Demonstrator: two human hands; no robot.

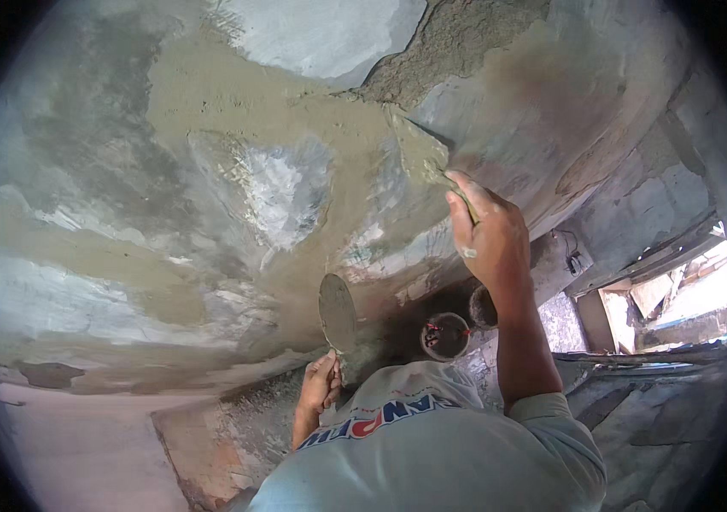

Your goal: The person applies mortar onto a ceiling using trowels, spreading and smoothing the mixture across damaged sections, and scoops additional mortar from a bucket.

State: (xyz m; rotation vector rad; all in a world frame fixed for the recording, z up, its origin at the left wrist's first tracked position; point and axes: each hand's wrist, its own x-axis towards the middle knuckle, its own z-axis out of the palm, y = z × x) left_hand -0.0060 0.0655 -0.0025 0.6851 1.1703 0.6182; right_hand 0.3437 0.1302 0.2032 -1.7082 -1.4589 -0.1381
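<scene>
My right hand [493, 229] is closed round the handle of a putty knife [419, 149], whose wide, mortar-smeared blade lies against the wall [534, 145]. Wet grey-green mortar [248, 90] covers part of the wall to the left of the blade. Lower down, my left hand [321, 381] pinches the short handle of a rounded trowel [338, 309]. Its oval grey blade points upward, close to the wall; whether the two touch I cannot tell. Just above the putty knife, a rough, bare brown patch [453, 49] borders a pale layer of old coating [329, 30].
Below and right of the wall, a round bucket [446, 337] stands on the floor with small red-and-dark things inside. Beside it is another dark round container [484, 307]. A bright opening [679, 294] lies at the far right, and a cable with a dark fitting [574, 260] hangs nearby.
</scene>
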